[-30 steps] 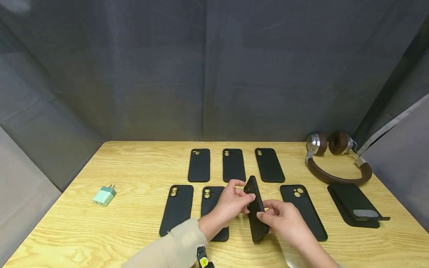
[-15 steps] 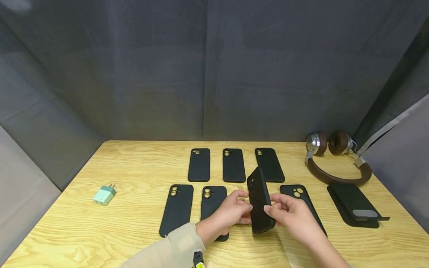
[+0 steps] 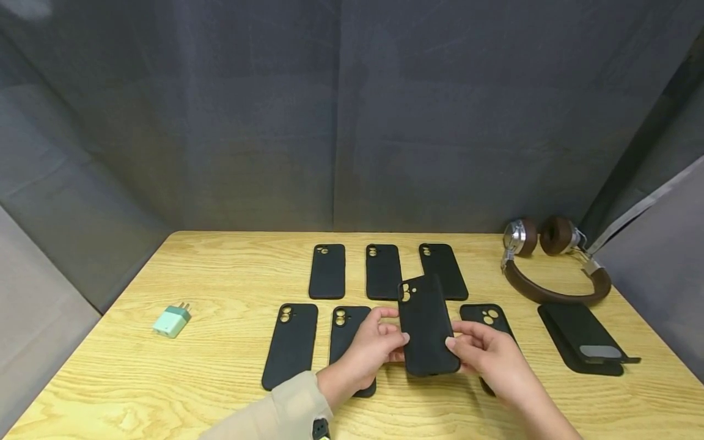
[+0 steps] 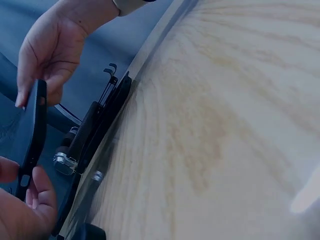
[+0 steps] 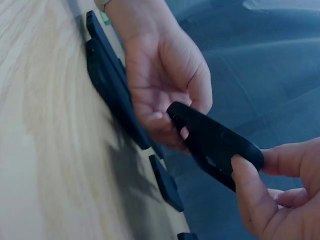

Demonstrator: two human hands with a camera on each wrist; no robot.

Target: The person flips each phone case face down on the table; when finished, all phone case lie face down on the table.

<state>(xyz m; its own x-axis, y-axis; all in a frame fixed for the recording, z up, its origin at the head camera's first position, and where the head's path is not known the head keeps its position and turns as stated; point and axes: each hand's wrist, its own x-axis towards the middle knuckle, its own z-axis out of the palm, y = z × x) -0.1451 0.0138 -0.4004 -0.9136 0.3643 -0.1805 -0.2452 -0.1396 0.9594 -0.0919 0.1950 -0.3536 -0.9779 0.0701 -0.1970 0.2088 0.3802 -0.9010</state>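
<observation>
A black phone case (image 3: 426,333) with a camera cut-out at its top left is held up over the table, its back facing the head camera. My left hand (image 3: 370,348) pinches its left edge with thumb and fingers. Its right edge is pinched by my right hand (image 3: 489,357). From the side, the left wrist view shows the case (image 4: 34,132) as a thin shell with slots in its rim. The right wrist view shows the case (image 5: 215,145) tilted between both hands. Beneath my left forearm lies another case (image 3: 346,333), partly covered; my right hand partly hides a further case (image 3: 489,315).
Several more black cases lie flat: one (image 3: 290,345) at front left, and a back row with a left (image 3: 327,272), middle (image 3: 383,269) and right case (image 3: 442,266). A mint plug adapter (image 3: 172,321) sits left. Brown headphones (image 3: 555,293) and a black folding stand (image 3: 583,336) are right.
The held case has turned from nearly edge-on to showing its back with the camera cut-out. Both hands keep hold of it and have shifted slightly.
</observation>
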